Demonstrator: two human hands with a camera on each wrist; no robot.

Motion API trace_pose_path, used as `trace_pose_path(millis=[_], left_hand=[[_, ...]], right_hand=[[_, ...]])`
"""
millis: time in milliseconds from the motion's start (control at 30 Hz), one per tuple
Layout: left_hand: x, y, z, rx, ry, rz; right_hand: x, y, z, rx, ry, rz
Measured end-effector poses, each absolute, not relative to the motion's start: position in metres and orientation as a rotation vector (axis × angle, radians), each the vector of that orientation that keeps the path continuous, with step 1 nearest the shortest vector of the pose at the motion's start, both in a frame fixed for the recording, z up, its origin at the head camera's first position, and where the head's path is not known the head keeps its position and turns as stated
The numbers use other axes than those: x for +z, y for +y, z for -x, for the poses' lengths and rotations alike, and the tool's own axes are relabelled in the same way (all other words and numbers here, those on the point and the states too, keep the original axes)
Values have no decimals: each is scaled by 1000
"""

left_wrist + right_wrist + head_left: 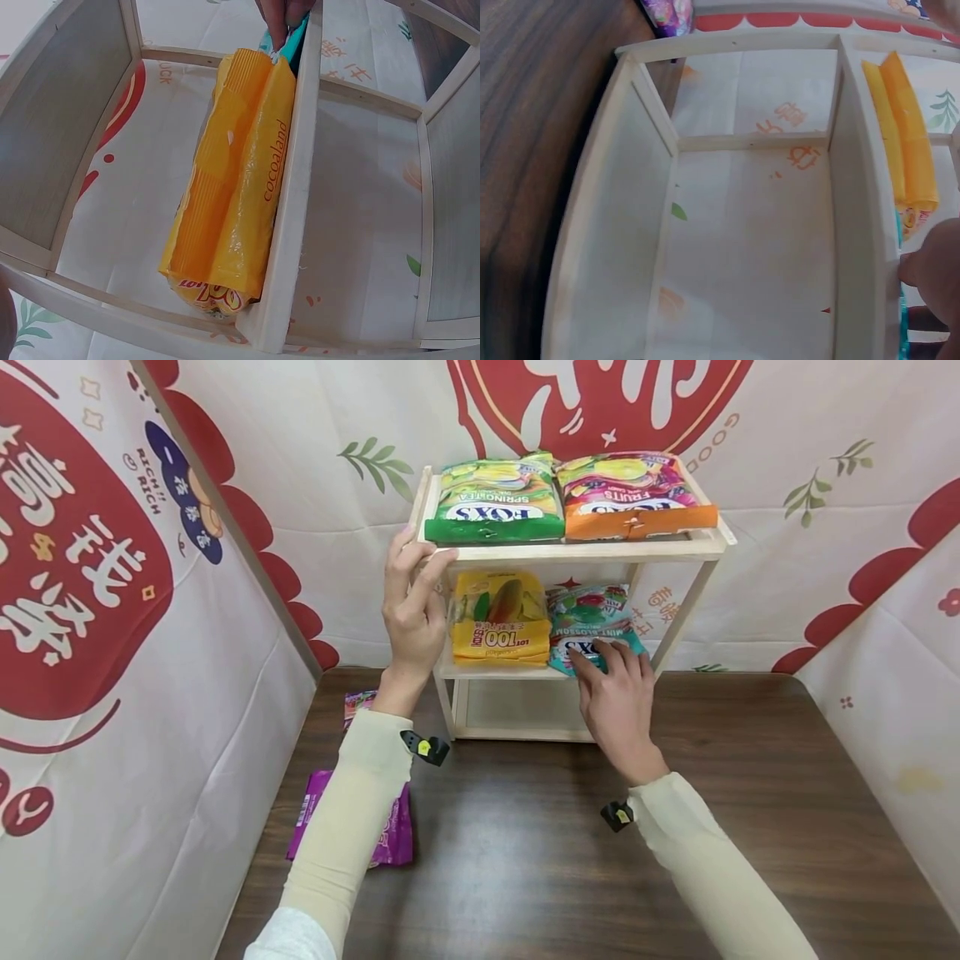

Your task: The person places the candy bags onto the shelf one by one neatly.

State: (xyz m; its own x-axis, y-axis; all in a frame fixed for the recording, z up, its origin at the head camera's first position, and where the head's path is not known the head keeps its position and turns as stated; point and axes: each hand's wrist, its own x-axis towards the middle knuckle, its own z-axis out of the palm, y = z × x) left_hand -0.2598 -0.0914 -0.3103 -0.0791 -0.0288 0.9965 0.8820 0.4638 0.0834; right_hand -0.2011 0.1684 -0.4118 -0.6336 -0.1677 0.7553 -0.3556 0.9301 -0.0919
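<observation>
A light wooden shelf rack (pixel 581 553) stands toward the back of the table. My left hand (pixel 414 602) grips its upper left corner, fingers bent over the top board. On the middle shelf lies a teal Mint Blossom candy bag (pixel 588 597), its front partly covered by my right hand (pixel 618 706), which holds the bag's near end with bent fingers. Left of it is a yellow candy bag (pixel 501 618), also visible from the side in the left wrist view (pixel 240 165). A green Spring Tea bag (pixel 498 497) and a red-orange Fruits bag (pixel 630 493) lie side by side on top.
A purple bag (pixel 397 835) lies on the dark wooden table (pixel 525 843), partly beneath my left forearm. Another colourful bag (pixel 358 702) is behind it, near the left wall. Printed white cloth (pixel 360 585) surrounds the table at the back and sides.
</observation>
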Motion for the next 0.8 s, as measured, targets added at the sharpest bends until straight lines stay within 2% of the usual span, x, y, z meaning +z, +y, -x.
trace_pose_path(millis=[800], left_hand=[[-310, -91, 258, -911, -1457, 792]], right_hand=[[-407, 170, 203, 293, -2290, -425]])
